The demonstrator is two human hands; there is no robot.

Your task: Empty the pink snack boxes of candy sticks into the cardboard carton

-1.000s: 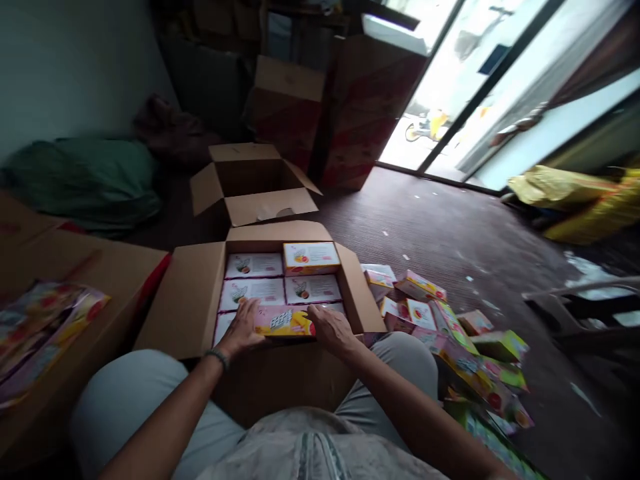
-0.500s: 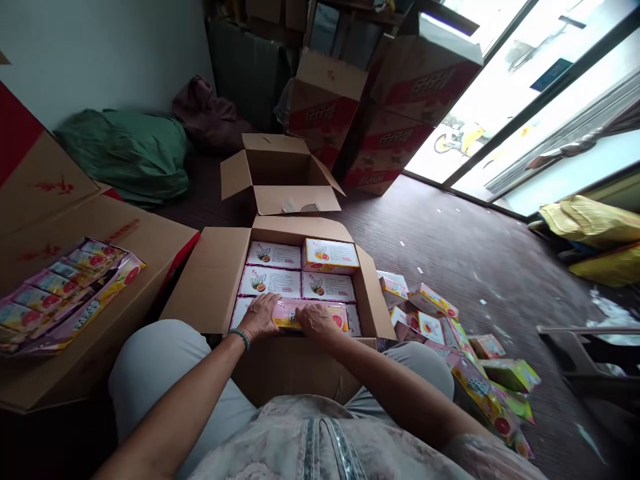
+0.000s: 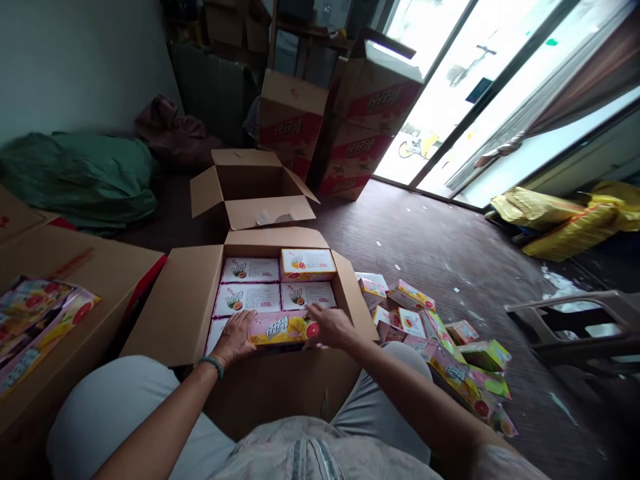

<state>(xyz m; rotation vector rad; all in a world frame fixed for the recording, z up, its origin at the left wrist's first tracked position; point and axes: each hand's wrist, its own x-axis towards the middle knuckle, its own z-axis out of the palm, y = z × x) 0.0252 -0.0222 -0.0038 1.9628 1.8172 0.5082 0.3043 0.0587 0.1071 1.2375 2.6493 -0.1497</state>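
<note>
A long pink-and-yellow fruit-printed box (image 3: 277,328) lies across the near row inside an open carton (image 3: 357,293) between my knees. My left hand (image 3: 234,339), a beaded bracelet at its wrist, grips the left end of this box. Around the box's right end is my right hand (image 3: 333,327), fingers at the far edge and thumb low at the near side. Behind them are white-topped boxes (image 3: 247,299) set in rows. One yellow-sided box (image 3: 307,265) stands higher in the far right corner of the carton.
Loose fruit-printed boxes (image 3: 457,373) are piled on the floor to my right. An empty open carton (image 3: 255,183) stands just beyond mine. At left, another carton (image 3: 95,260) bears fruit-printed packs (image 3: 40,327). A plastic stool (image 3: 575,320) is at far right.
My right hand has slid from the middle of the fruit-printed box to its right end. My left hand stays at the left end. The view has shifted to the right.
</note>
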